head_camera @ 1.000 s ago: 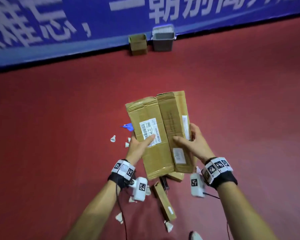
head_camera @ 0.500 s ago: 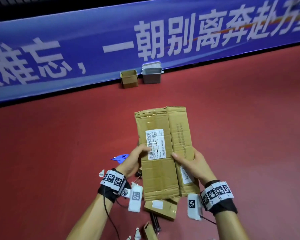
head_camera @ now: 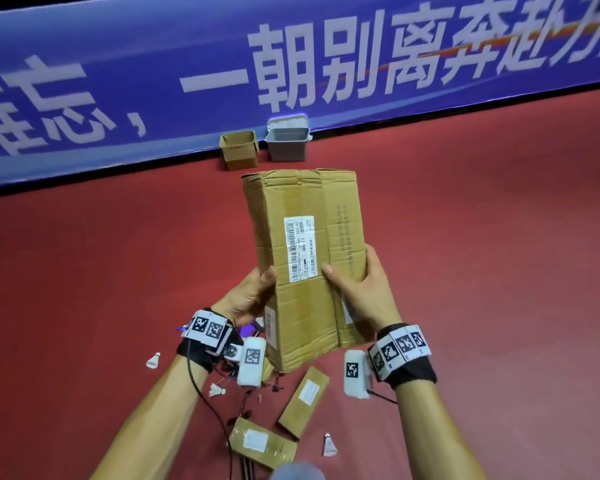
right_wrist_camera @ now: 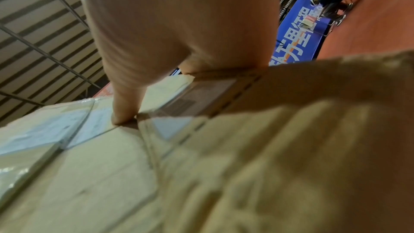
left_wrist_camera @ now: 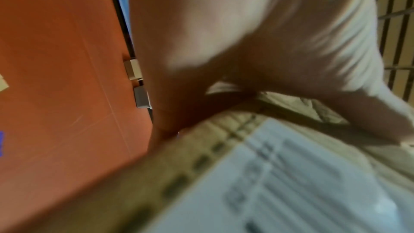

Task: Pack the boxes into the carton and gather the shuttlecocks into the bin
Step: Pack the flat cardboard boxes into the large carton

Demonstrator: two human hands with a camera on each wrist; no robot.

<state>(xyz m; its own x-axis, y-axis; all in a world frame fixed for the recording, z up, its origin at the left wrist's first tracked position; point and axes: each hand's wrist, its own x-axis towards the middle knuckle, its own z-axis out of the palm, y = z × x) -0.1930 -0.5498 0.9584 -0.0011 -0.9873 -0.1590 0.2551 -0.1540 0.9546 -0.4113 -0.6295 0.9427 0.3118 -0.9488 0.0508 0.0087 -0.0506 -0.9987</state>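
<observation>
Two long brown cardboard boxes are held side by side, upright, above the red floor. My left hand (head_camera: 253, 296) grips the labelled left box (head_camera: 291, 271) at its left edge. My right hand (head_camera: 357, 289) grips the right box (head_camera: 343, 220), thumb across its front. Both wrist views show blurred cardboard, the left box (left_wrist_camera: 246, 174) and the right box (right_wrist_camera: 291, 148), under the palms. Far ahead by the banner stand the open carton (head_camera: 239, 149) and the grey bin (head_camera: 287, 138). Two more boxes (head_camera: 305, 400) (head_camera: 260, 443) lie on the floor below. Shuttlecocks (head_camera: 153, 360) (head_camera: 216, 390) (head_camera: 329, 445) lie scattered near them.
A blue banner (head_camera: 291, 64) with white characters runs along the far edge of the red floor (head_camera: 499, 237). Thin dark cables (head_camera: 243, 407) and a small blue object (head_camera: 246, 330) lie below my hands. A person (right_wrist_camera: 329, 1) sits at a distance in the right wrist view.
The two boxes have risen and tilted more upright in both hands. The view has lifted, so the carton and bin appear nearer and the boxes on the floor show below.
</observation>
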